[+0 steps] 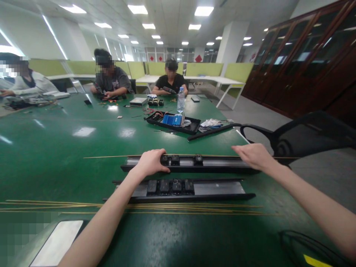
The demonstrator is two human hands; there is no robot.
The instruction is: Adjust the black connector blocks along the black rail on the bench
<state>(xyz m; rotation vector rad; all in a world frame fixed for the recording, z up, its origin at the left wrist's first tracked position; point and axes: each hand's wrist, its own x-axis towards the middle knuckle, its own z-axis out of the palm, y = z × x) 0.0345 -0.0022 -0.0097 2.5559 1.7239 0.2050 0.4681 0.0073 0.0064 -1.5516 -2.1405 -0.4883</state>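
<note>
Two long black power-strip housings lie side by side on the green table [69,159]. My left hand [151,163] is curled over the left part of the far strip [211,163], next to its black socket modules. My right hand [254,155] rests on that strip's right end, fingers closed over its top edge. The near strip [217,189] lies untouched, with several socket modules set in its left half. Thin brass rods [69,205] run along the table in front of the near strip, and one more brass rod [111,157] lies behind the far strip.
A black tray [194,129] with blue parts and wires sits further back, a water bottle [180,100] behind it. A black office chair [303,135] stands at the right. Three other people sit at the table's far side. A phone-like slab [57,243] lies near left.
</note>
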